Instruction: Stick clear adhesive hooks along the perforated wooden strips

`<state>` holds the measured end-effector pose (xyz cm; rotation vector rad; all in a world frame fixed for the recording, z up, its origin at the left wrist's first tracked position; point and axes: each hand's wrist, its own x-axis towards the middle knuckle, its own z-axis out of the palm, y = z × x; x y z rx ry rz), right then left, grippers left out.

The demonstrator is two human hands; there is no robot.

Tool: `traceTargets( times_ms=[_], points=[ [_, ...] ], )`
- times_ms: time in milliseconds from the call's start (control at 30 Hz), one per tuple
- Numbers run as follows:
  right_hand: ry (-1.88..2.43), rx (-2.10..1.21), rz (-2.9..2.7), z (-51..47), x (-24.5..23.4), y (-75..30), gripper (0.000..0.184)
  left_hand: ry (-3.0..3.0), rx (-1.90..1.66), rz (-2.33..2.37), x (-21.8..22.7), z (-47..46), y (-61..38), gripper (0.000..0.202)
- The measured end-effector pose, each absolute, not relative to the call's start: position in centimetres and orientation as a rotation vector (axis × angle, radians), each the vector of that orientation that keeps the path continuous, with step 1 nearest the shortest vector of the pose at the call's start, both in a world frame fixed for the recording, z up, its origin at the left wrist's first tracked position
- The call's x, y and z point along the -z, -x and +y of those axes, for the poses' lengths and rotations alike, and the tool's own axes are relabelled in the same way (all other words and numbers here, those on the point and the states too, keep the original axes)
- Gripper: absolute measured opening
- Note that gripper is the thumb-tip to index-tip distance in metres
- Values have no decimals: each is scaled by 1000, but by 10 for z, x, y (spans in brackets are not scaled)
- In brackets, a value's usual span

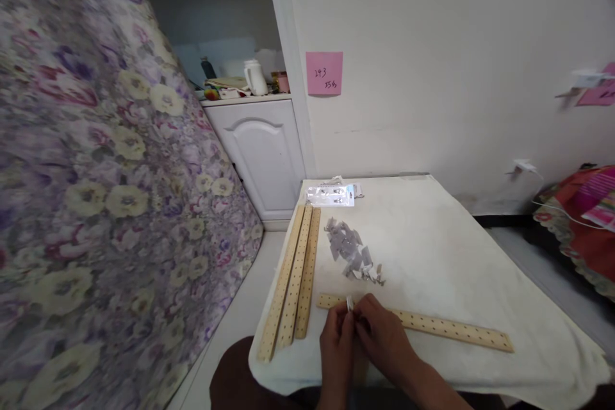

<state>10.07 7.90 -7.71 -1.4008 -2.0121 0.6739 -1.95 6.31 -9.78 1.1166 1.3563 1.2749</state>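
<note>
Close together near the table's front edge, my left hand point(337, 336) and my right hand point(384, 333) are both closed. A small whitish piece point(350, 303) sticks up between the fingertips of my left hand; its kind is too small to tell. My right fingertips are pinched right beside it, and what they hold is hidden. Behind my hands lies a pale wooden strip with rows of holes point(451, 325), partly covered by them. Farther back is a loose pile of small grey and whitish flat pieces point(348, 243), with a few shiny bits at its near end.
Several more perforated wooden strips point(288, 288) lie lengthwise along the table's left side. A clear package point(331, 196) with small metal parts rests at the back left. The pale cloth point(432, 243) covers the table, which meets the wall. A floral curtain point(120, 205) hangs at left.
</note>
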Motion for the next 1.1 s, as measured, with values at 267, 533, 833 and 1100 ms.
traceTargets(
  times_ms=[267,533,833,1100],
  points=[
    [1286,-757,-1977,72,73,-103,12,-816,-1245,1228,106,68,28,28],
    [1307,-1140,-1689,105,86,-100,11,-855,-1085,1217,111,64,35,37],
    [1253,-1343,-1686,138,103,-79,7,-1120,-1147,1468,106,56,57,31],
    [1265,-1159,-1870,163,104,-54,8,-1486,-1168,1766,111,43,63,35]
  ],
)
